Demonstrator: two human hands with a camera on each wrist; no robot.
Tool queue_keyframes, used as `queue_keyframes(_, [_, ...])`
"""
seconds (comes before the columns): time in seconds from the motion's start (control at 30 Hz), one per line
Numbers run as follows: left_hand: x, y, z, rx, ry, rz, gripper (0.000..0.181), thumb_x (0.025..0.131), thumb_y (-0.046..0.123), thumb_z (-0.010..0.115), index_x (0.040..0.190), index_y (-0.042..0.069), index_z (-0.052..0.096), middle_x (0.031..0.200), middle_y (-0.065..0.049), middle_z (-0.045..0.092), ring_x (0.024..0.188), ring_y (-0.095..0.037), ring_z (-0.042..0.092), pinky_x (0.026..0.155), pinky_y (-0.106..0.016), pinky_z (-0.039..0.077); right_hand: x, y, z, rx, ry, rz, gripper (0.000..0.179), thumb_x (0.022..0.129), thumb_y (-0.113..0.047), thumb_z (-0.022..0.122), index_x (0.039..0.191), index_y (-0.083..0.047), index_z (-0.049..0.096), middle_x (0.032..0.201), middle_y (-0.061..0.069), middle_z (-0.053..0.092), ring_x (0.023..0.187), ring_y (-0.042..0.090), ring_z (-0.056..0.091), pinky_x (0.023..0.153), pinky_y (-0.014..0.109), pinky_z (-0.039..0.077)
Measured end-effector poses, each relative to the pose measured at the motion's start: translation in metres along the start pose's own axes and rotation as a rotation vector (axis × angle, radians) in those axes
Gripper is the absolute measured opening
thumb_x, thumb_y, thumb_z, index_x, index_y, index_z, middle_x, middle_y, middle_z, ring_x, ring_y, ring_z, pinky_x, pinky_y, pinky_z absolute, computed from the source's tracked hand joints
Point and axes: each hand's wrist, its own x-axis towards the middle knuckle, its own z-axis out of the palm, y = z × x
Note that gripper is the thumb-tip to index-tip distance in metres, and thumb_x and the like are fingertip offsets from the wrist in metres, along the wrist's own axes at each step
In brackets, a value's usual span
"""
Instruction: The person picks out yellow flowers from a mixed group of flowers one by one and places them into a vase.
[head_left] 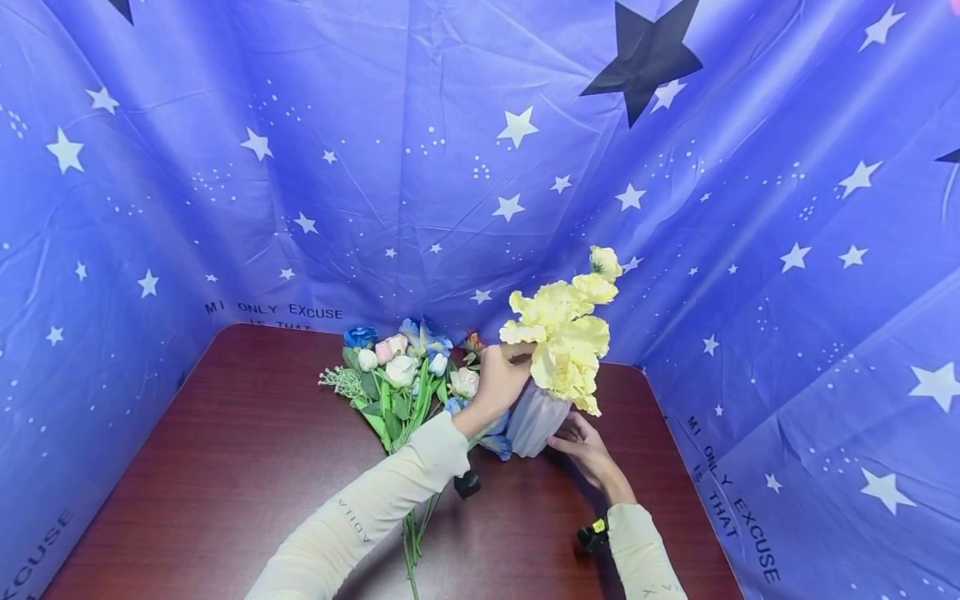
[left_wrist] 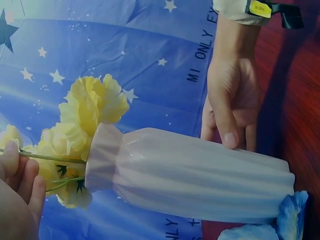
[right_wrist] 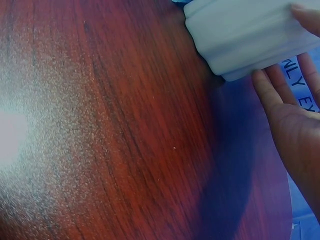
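A white fluted vase (head_left: 536, 423) stands near the table's back right, with yellow flowers (head_left: 562, 337) rising from its mouth. In the left wrist view, green stems (left_wrist: 57, 158) enter the vase's narrow neck. My left hand (head_left: 501, 382) is beside the blooms and pinches one of these stems just outside the mouth. Low on the vase's right side, my right hand (head_left: 585, 454) holds the body, thumb on the near face and fingers behind. The right wrist view shows the vase's lower part (right_wrist: 240, 42) between that thumb and those fingers.
Left of the vase lies a spread of artificial flowers, among them a white rose (head_left: 401, 371), a blue rose (head_left: 361, 337) and long green stems (head_left: 409, 542). Blue petals (head_left: 497, 446) lie against the vase's base. A starry blue cloth (head_left: 420, 167) encloses the brown table (head_left: 247, 467).
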Motion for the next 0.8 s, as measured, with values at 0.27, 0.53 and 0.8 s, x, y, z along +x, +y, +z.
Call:
queue_keyframes(0.27, [0.000,-0.002,0.001,-0.046,-0.028,0.003,0.013,0.086,0.003,0.078,0.099,-0.001,0.080,0.093,-0.018,0.078,0.088,-0.032,0.077,0.080,-0.023,0.061,0.000,0.000,0.000,-0.002,-0.001,-0.009,0.048,0.090,0.012,0.064,0.125,-0.020,0.058,0.121,-0.007,0.067,0.112,0.007,0.063,0.094,0.023,0.055])
queue_keyframes(0.53, [-0.006,-0.004,0.002,-0.061,-0.068,-0.052,0.016,0.088,0.006,0.077,0.104,0.001,0.079,0.098,-0.017,0.079,0.091,-0.029,0.077,0.078,-0.022,0.061,0.000,0.000,0.001,0.004,-0.009,-0.014,0.047,0.090,0.012,0.063,0.125,-0.019,0.058,0.121,-0.007,0.067,0.113,0.007,0.063,0.095,0.023,0.055])
queue_keyframes(0.8, [-0.010,-0.012,0.003,-0.002,-0.089,0.000,0.018,0.086,0.006,0.079,0.102,0.000,0.077,0.097,-0.017,0.078,0.090,-0.030,0.076,0.078,-0.022,0.061,0.000,0.000,0.001,0.013,-0.011,-0.029,0.046,0.090,0.012,0.063,0.124,-0.018,0.058,0.120,-0.006,0.067,0.112,0.007,0.063,0.094,0.022,0.055])
